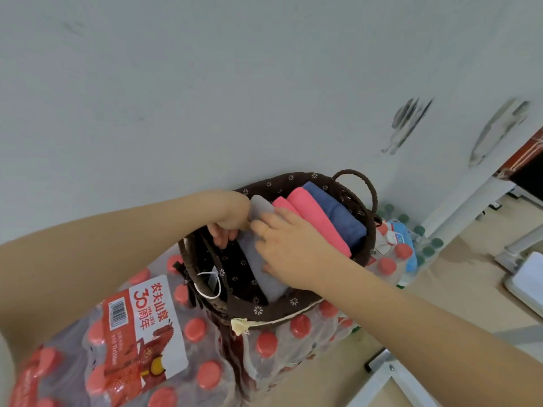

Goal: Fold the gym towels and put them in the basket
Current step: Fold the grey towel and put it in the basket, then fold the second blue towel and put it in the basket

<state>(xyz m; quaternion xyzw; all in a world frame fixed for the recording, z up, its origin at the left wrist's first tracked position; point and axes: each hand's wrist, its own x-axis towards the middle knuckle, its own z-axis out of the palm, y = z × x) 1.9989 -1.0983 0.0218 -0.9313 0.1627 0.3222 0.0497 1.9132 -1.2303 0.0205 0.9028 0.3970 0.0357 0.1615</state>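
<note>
While both hands work inside it, basket: brown woven basket (296, 309) w/ flowered dark lining, centre of frame, loop handle at upper right.
Surface: basket sits on shrink-wrapped packs of water bottles (205, 374), red caps, lower left to centre; no counter under it.
Label: red-and-white pack label (147, 327) w/ barcode, lower left.
Grey towel: folded grey towel (264, 274) inside basket, left of the others.
Left hand: left hand (229, 221) curled over grey towel's upper end, gripping it.
Right hand: right hand (291, 245) fingers spread flat, pressing on grey towel; ring on one finger.
Pink towels: two rolled pink towels (317, 221) just right of grey one.
Blue towel: blue towel (340, 218) beside pink, nearest handle.
Room: pale scuffed wall (205, 83) fills upper frame; tan floor (470, 271) at right; white metal frame (390, 377) lower right; more bottles w/ green caps (423, 239) right of basket.
</note>
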